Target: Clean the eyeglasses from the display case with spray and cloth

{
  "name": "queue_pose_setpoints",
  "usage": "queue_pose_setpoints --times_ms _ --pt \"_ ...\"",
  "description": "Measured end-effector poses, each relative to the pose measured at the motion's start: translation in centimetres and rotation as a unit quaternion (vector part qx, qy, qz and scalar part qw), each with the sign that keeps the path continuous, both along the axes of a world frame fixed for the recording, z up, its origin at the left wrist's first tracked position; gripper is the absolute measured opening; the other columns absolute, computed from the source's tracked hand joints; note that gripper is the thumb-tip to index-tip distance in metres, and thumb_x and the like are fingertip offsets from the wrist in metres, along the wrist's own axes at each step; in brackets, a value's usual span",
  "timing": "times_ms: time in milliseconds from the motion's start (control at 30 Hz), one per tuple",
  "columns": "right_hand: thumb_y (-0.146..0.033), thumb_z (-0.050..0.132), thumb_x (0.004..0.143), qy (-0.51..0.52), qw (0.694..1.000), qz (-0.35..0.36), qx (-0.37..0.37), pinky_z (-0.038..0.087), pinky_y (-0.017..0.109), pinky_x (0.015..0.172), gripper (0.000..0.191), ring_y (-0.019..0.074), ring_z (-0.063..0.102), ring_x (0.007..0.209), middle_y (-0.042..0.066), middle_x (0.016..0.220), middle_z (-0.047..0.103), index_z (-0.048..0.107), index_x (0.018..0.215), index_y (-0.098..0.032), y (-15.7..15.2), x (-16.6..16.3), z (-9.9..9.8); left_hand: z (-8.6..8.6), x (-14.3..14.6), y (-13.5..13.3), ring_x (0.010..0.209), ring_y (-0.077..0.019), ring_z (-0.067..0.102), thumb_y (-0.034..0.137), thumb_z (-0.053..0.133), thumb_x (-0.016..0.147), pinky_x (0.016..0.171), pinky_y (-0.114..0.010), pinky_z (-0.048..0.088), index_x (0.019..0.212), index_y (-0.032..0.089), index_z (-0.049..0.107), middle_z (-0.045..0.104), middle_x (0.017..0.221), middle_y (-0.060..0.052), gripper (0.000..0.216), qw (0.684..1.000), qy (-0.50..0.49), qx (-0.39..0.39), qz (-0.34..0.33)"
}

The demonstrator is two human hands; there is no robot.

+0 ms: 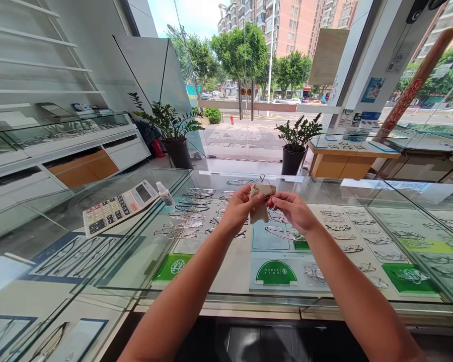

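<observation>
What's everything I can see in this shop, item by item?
glass counter: one, clear, across the foreground
calculator: one, white, counter's left
spray bottle: one, clear, beside the calculator
spectacle frames: many, thin, under the glass
green signs: several, inside the display
potted plants: two, dark pots, by the window
cloth: one, beige, above the counter
wire frame: one, poking above the cloth
left hand: gripping the cloth
right hand: pinching the cloth's edge
</observation>
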State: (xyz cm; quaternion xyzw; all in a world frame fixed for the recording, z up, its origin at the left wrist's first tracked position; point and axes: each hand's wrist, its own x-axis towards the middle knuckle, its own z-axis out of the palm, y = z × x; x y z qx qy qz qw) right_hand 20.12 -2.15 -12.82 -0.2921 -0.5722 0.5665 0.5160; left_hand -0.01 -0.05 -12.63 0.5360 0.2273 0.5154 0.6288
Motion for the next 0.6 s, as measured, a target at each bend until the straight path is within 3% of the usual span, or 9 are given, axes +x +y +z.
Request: queue_pose_setpoints --times_ms 167,433,600 --pt "-0.046 0.086 0.089 -0.017 1.0 0.008 -0.008 0.048 0.038 0.095 0.021 0.0209 0.065 0.094 0.004 0.098 0.08 0.084 0.09 -0.025 -0.03 0.12 0.01 0.27 0.3 -0.38 0.074 -0.0181 0.069 0.051 0.094 0.078 0.07 -0.03 0.057 0.105 0.017 0.078 0.077 0.087 -0.006 0.047 1.0 0.011 0.01 0.017" --pt "-0.048 0.084 0.091 -0.062 0.997 0.042 0.009 0.046 0.039 0.096 0.022 0.0201 0.064 0.093 0.003 0.099 0.079 0.086 0.094 -0.026 -0.37 -0.07 0.13 0.4 0.64 -0.77 0.064 -0.0139 0.06 0.066 0.085 0.083 0.063 -0.026 0.047 0.079 0.015 0.077 0.072 0.072 -0.003 0.052 0.992 0.025 0.048 0.115" --pt "-0.049 0.082 0.092 -0.074 0.996 0.043 0.015 0.046 0.039 0.095 0.025 0.0203 0.064 0.092 0.004 0.098 0.078 0.085 0.093 -0.024 -0.37 -0.17 0.24 -0.28 0.74 -0.35 0.062 -0.0136 0.058 0.073 0.081 0.083 0.061 -0.025 0.044 0.078 0.015 0.077 0.071 0.07 -0.004 0.058 0.989 0.028 0.039 0.138"
